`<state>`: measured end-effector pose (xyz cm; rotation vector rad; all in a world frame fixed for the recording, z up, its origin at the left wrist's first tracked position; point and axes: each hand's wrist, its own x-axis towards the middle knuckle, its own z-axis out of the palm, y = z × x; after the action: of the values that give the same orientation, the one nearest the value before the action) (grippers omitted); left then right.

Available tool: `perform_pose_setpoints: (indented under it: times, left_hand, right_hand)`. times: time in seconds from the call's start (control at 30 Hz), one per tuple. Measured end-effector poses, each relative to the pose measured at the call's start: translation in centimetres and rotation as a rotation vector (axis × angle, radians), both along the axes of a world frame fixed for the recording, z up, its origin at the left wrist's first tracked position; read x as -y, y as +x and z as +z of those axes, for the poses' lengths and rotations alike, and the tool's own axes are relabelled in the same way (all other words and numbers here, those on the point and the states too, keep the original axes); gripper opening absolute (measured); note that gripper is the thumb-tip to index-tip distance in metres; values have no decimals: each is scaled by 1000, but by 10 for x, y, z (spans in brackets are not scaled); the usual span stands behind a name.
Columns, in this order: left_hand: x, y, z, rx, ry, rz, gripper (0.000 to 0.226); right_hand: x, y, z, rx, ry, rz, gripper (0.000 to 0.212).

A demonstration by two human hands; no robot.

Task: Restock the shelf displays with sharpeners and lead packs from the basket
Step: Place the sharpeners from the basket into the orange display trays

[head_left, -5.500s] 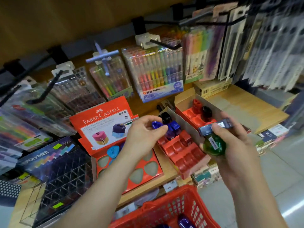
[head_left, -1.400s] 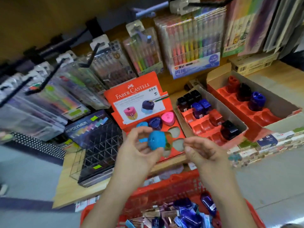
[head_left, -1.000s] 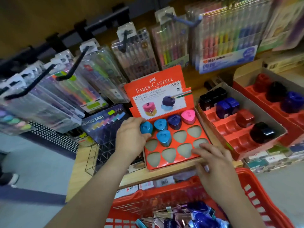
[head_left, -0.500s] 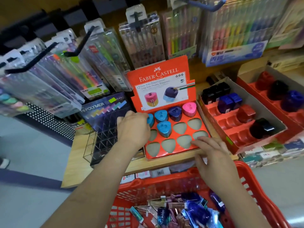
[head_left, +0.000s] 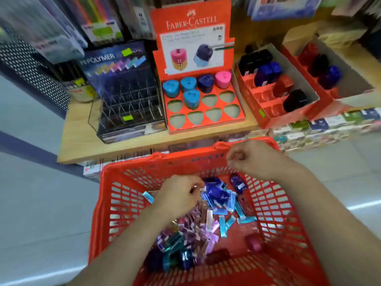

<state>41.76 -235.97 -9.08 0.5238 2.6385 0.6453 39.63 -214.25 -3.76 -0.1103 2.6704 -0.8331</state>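
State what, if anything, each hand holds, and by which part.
Left hand reaches among the lead packs in the basket; blur hides any grip. Right hand hangs loosely curled, apparently empty.

We stand in a stationery shop: branded sharpener display (head_left: pixel 203 96), hanging pen packs (head_left: pixel 99 23), shelf (head_left: pixel 82 137), red shopping basket (head_left: pixel 127 168)

Clear hanging packs of pens (head_left: pixel 103 21) crowd the far left, one with a green label. Below them, at the left, stands a black panel dotted white (head_left: pixel 31 69), and just right of it a round tin with yellow stickers (head_left: pixel 82 91) sits on the wooden shelf (head_left: pixel 78 137). A pack with a blue-and-white label (head_left: pixel 284 7) hangs far right, above a pale carton (head_left: pixel 338 32). Small coloured boxes (head_left: pixel 329 124) line the right under the shelf edge. The floor (head_left: pixel 31 193) is pale, crossed by a dark blue stripe (head_left: pixel 24 145).
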Motion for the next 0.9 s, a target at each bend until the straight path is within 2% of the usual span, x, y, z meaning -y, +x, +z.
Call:
perform_pose_setpoints:
  times: [0.13,0.23,0.3,0.4,0.5,0.6,0.67,0.77,0.87,0.9]
  left_hand:
    - [32,43,-66,246,-292,-149,19]
    - [62,71,-93,301,-458,-140,20]
    - [79,83,-107,314,-537,-121,32]
    - [88,97,-123,441,-619,-118,63]
    - [83,112,-127,591,-535,20,77]
    - [80,120,-132,647,-388,239,83]
    - [78,119,-135,673,-294,388,77]
    - [76,112,-138,678,-170,573,65]
    - [75,107,-134,668,-69,720,42]
    - [75,107,-133,662,-60,709,31]
  right_hand:
    - [-6,39,-52,284,232,55,24]
    - [-11,79,-98,511,324,60,27]
    - [-10,102,-127,650,335,71,40]
    - [4,121,-144,785,323,175,41]
    - [19,133,-148,805,315,205,45]
    - [27,140,-166,755,295,104,47]
    - [33,140,-181,754,215,40,49]
    - [46,136,-186,762,164,-10,40]
    - [56,132,-184,807,56,-51,20]
    - [57,132,-186,843,23,-48,14]
